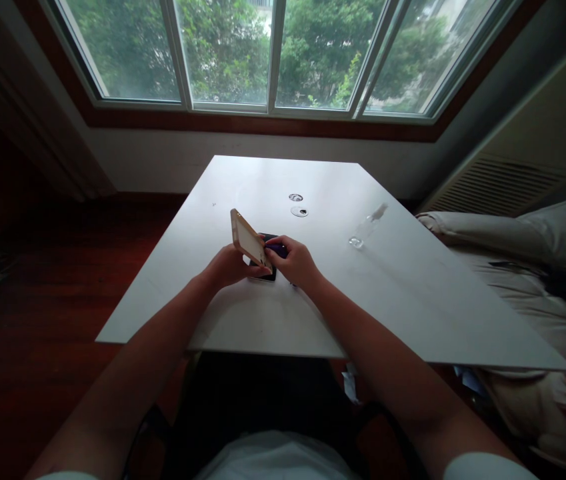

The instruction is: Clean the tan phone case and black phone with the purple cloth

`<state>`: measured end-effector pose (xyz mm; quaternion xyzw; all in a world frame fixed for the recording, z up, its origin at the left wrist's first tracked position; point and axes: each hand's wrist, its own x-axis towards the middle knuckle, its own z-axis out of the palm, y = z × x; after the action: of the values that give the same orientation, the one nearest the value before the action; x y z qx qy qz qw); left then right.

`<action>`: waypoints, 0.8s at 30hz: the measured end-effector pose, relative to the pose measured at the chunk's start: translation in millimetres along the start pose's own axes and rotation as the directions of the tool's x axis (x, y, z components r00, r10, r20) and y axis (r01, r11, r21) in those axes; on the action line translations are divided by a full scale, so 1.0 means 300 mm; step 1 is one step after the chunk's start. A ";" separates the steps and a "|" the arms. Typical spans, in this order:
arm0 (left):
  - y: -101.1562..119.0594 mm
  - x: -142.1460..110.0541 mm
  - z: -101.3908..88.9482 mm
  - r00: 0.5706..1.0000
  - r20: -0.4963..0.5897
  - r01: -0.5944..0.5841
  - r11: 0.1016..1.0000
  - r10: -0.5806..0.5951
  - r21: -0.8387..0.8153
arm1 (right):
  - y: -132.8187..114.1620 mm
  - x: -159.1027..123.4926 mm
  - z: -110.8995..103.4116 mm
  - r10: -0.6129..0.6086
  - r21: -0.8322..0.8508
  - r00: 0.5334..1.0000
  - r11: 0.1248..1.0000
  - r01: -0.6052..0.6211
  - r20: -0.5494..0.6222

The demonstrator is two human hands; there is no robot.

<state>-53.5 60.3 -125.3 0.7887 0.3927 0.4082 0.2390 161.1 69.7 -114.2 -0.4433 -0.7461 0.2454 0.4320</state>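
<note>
Window (230, 53) runs across top of frame w/ green trees (330, 53) behind it; below, a white table (387, 300) fills the ctr. Your L hand (227, 265), ctr of frame, grips a tan case (247, 235) that looks like a phone cover, tilted up off the tabletop, thumb along its lower edge. Your R hand (295, 257), just right of ctr, has fingers closed round a purple item (277, 250), held up against the case's lower-right end; can't tell if they touch. Dark flat item (271, 274) sits under both hands, partly hidden. Two small round pcs (299, 212) lie near each other, a bit above ctr. Clear bottle (367, 228) is right of ctr, well apart from your hands; can't tell if upright or on its side. Pale bedding (507, 280) at far R, dark red floor (53, 313) at L.
</note>
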 end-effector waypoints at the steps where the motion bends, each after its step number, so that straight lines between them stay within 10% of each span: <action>1: 0.001 0.001 0.000 1.000 -0.005 -0.003 1.000 0.003 0.004 | -0.003 0.000 -0.003 -0.020 -0.003 1.000 1.000 0.020 0.004; 24: 0.043 0.013 0.032 0.991 0.094 0.125 0.941 -0.100 -0.316 | -0.008 -0.028 0.005 -0.159 -0.210 0.982 0.961 0.178 0.105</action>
<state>-38.7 55.5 -120.0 0.7307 0.3559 0.4218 0.4019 160.7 61.2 -116.9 -0.4119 -0.8217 0.1432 0.3669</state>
